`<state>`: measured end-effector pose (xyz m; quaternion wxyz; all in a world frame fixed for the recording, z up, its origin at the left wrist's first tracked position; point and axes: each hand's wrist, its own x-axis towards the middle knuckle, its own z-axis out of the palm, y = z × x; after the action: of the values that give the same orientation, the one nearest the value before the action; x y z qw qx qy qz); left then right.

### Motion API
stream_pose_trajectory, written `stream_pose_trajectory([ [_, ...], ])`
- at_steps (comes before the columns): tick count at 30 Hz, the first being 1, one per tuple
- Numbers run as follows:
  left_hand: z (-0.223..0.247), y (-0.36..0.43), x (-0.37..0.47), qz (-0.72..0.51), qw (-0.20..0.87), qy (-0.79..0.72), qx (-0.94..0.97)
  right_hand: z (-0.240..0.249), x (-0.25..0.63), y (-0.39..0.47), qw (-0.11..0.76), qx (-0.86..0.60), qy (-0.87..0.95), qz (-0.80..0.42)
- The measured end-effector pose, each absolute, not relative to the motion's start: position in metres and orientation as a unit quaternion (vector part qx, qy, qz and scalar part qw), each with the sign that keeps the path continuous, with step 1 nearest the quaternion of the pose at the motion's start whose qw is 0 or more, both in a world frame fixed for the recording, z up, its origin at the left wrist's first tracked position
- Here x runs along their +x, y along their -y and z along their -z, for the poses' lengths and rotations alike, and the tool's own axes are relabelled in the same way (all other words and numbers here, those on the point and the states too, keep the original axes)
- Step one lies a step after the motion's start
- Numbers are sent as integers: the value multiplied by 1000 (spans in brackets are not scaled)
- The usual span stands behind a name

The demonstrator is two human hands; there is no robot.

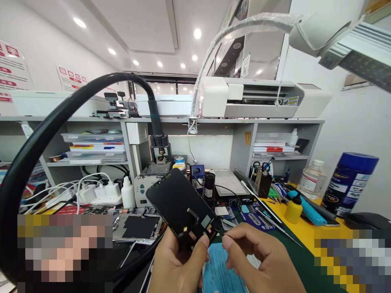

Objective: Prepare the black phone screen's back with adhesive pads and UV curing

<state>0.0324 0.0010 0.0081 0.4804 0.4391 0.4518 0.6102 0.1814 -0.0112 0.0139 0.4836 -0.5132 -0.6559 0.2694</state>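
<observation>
A black phone screen panel (180, 199) is held tilted up, its back with small patches and a flex cable toward me. My left hand (183, 262) grips its lower end, thumb on the surface. Beside the panel's lower right corner is my right hand (256, 254), thumb and forefinger pinched together; whatever may be between them is too small to tell. Below both hands lies a blue sheet with dark lines (222, 270), partly covered by them.
A thick black hose (76, 91) arches over the left side. Behind the panel stand a hot-air station (143, 191) and a black cylinder (209, 189). Tweezers (279, 228), a yellow bottle (293, 209) and a blue spray can (350, 183) are at the right.
</observation>
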Motion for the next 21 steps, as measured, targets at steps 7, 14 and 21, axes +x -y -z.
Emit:
stream_pose_trajectory([
  [7, -7, 0, 31, -599, 481, -451, 455, 1, 180, 7, 570, -397, 719, -13],
  [14, -6, -1, 29, -588, 481, -454, 466, 8, 182, 4, 554, -375, 738, 95],
  [21, -12, 3, 32, -594, 488, -454, 450, 7, 183, 5, 538, -355, 760, 84],
])
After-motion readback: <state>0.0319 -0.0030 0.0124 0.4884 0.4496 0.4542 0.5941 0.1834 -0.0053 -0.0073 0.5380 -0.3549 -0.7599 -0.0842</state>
